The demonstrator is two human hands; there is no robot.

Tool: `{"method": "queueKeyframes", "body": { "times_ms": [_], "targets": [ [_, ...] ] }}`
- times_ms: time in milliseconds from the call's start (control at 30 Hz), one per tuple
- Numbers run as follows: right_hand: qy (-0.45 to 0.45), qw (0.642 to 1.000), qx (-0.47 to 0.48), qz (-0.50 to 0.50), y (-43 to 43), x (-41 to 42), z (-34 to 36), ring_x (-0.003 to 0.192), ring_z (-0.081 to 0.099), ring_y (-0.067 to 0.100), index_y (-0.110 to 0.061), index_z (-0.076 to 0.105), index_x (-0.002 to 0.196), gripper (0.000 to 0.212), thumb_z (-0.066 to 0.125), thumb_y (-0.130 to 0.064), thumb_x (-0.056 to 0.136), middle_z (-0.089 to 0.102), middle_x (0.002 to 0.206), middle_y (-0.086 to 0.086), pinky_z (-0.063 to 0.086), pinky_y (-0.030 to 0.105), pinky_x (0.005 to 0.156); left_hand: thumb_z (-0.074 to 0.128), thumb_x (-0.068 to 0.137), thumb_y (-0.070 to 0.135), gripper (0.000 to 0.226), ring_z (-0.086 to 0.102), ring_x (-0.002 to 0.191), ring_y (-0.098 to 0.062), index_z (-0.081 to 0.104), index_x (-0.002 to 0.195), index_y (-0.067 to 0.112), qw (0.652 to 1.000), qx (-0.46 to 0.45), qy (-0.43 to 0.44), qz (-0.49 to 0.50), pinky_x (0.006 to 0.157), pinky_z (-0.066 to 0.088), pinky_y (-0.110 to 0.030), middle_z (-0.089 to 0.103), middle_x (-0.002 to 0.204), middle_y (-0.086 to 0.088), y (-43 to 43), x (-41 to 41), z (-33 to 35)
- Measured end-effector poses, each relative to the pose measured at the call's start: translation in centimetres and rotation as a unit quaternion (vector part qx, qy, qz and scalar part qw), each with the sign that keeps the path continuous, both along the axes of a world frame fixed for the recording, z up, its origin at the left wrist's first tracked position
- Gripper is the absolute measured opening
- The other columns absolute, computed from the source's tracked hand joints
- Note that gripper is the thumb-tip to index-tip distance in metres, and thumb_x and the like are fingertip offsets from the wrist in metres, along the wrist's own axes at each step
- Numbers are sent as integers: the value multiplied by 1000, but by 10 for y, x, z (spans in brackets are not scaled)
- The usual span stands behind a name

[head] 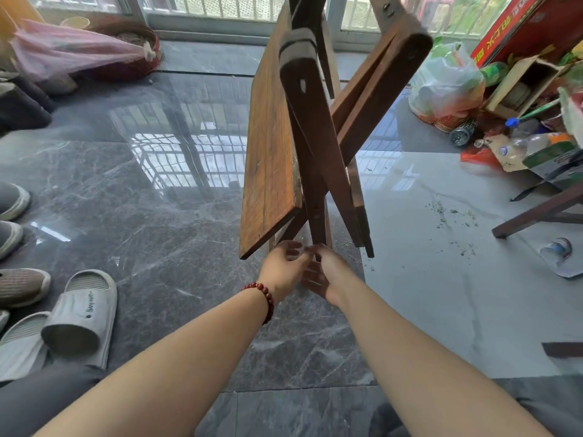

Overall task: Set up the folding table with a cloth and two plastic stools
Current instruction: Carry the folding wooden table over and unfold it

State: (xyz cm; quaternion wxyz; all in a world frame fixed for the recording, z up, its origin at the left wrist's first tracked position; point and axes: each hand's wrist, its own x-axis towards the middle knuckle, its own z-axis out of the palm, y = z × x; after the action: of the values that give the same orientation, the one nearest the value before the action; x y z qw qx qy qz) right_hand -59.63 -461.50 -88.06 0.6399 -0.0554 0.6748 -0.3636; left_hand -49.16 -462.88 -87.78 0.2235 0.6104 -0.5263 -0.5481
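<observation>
A wooden folding table (271, 146) stands on edge in the middle of the floor, its brown top vertical and facing left, its dark crossed legs (318, 146) spread to the right. My left hand (284, 269), with a red bead bracelet on the wrist, grips the low end of a leg below the top's bottom corner. My right hand (325, 272) holds the same leg end from the right, fingers curled round it. No cloth or plastic stool is in view.
Grey slippers (79, 316) and shoes (19, 285) lie at the left. Bags (448, 83), bottles (530, 143), a red box (533, 23) and cartons clutter the right. A wooden furniture leg (536, 212) and a crushed bottle (558, 250) lie at right. Windows run along the back.
</observation>
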Motion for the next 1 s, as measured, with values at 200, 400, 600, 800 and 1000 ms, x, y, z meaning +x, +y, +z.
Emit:
{"method": "queueKeyframes", "body": {
  "times_ms": [200, 400, 600, 800, 1000],
  "targets": [
    [21, 999, -18, -16, 5, 9, 40, 93, 68, 29, -13, 71, 88, 22, 55, -27, 85, 73, 98, 14, 52, 46, 92, 64, 85, 27, 27, 64, 86, -8, 60, 109, 16, 1000, 8, 30, 5, 61, 46, -13, 66, 100, 1, 4, 4, 41],
    [-11, 999, -26, -32, 17, 11, 105, 93, 69, 25, -11, 68, 96, 20, 53, -23, 91, 72, 101, 12, 55, 39, 88, 66, 85, 19, 18, 63, 87, -12, 59, 102, 16, 997, 30, 69, 8, 68, 48, -14, 64, 97, 0, 21, 13, 106],
    [-18, 999, -27, -26, 21, 20, 176, 92, 70, 24, -13, 67, 111, 28, 50, -26, 92, 72, 101, 10, 57, 38, 84, 65, 85, 23, 19, 63, 85, -7, 60, 103, 17, 998, 36, 54, 1, 66, 49, -15, 65, 98, 2, 18, 17, 179],
    [-9, 999, -10, -37, 19, 32, 224, 96, 70, 23, -14, 69, 107, 28, 49, -26, 93, 72, 103, 10, 55, 41, 89, 65, 84, 24, 14, 64, 86, -10, 60, 97, 19, 997, 54, 53, 5, 66, 48, -17, 66, 94, 3, 8, 30, 230],
    [-49, 994, -3, -98, -4, 71, 276, 96, 67, 21, -8, 65, 110, 26, 45, -18, 97, 70, 104, 12, 55, 34, 86, 63, 86, 18, 7, 64, 86, -9, 58, 90, 21, 995, 69, 68, -7, 64, 46, -10, 66, 92, 2, -16, 62, 280]
  ]
}}
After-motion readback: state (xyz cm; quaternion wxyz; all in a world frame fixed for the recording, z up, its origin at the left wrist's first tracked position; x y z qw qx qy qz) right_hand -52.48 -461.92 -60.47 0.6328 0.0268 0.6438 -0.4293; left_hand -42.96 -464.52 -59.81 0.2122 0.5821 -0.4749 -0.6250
